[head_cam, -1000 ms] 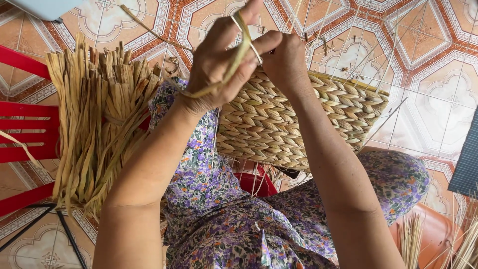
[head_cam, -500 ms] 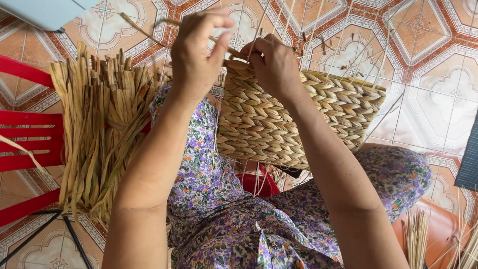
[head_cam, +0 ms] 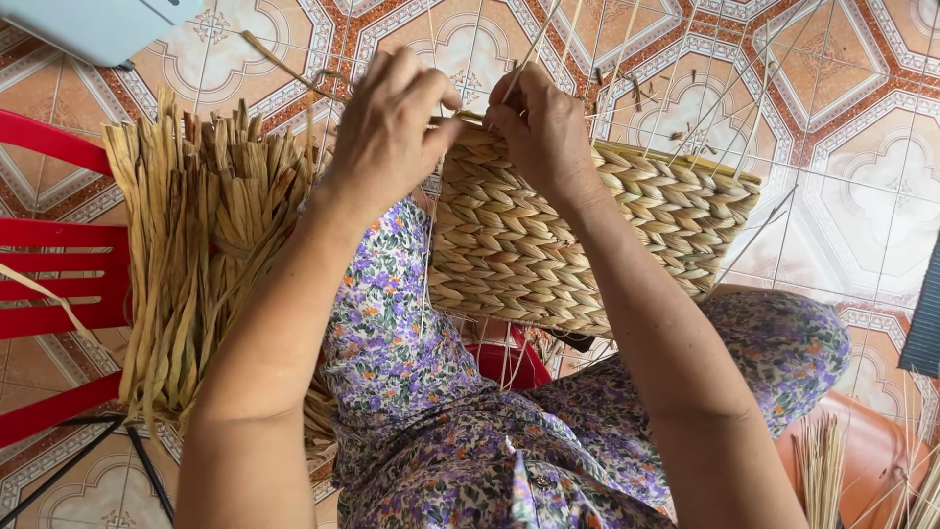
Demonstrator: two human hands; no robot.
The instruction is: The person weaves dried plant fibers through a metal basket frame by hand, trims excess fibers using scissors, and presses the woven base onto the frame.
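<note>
left hand (head_cam: 387, 132) fingers pinching woven basket (head_cam: 587, 240) rim; right hand (head_cam: 543, 132) fingers gripping straw strand (head_cam: 521, 73)

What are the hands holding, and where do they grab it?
Both hands pinch the top edge of the woven basket: the left hand and right hand meet at its upper left rim, where a thin straw strand sticks up.

Half-woven straw basket (head_cam: 587, 245) | tan braided rows, thin upright stakes jutting from unfinished rim | tilted across lap | pale strand (head_cam: 524, 73) at top edge
</note>
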